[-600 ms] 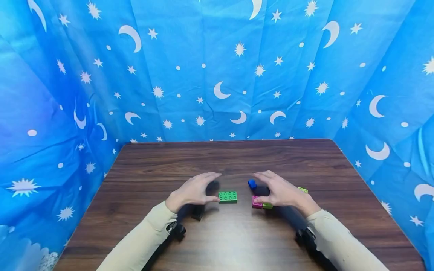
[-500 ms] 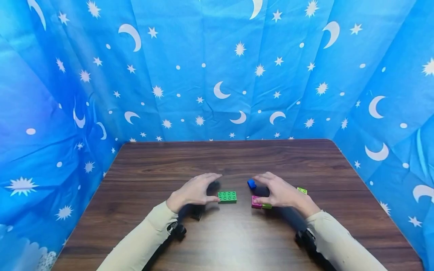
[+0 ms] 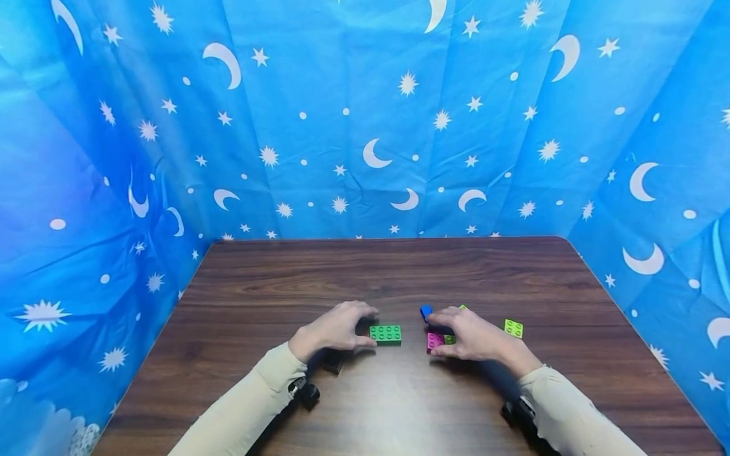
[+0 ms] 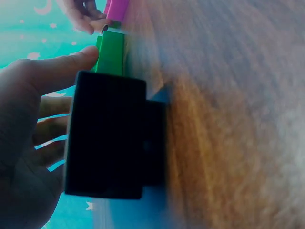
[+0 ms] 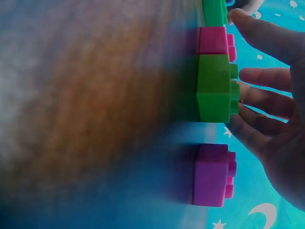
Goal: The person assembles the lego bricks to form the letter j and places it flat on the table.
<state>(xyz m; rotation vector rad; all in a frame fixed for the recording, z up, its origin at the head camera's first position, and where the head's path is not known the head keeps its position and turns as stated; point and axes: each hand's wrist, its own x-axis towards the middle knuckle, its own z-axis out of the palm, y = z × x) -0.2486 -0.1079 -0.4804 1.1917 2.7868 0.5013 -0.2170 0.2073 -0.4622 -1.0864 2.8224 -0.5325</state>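
Observation:
In the head view my left hand [image 3: 335, 327] is low over the table, thumb and fingers curved apart around the left end of a green building brick [image 3: 385, 334]. In the left wrist view its thumb is close to the green brick [image 4: 110, 53]; contact cannot be told. My right hand [image 3: 478, 334] hovers over a pink brick [image 3: 435, 341] and a lime-green brick [image 3: 450, 339] beside it. Its fingers are spread loosely and hold nothing. A blue brick [image 3: 425, 311] lies just beyond its fingertips. The right wrist view shows a purple brick [image 5: 210, 175], hidden in the head view.
A yellow-green brick [image 3: 514, 328] lies right of my right hand. A black block [image 3: 332, 363] is partly hidden under my left wrist. The brown wooden table [image 3: 388, 266] ends at a blue curtain [image 3: 319, 126] with moons and stars.
Both hands have come down and slightly nearer to me, their fingers lower around the bricks. More of the yellow-green brick at the right shows. The head view has shifted slightly.

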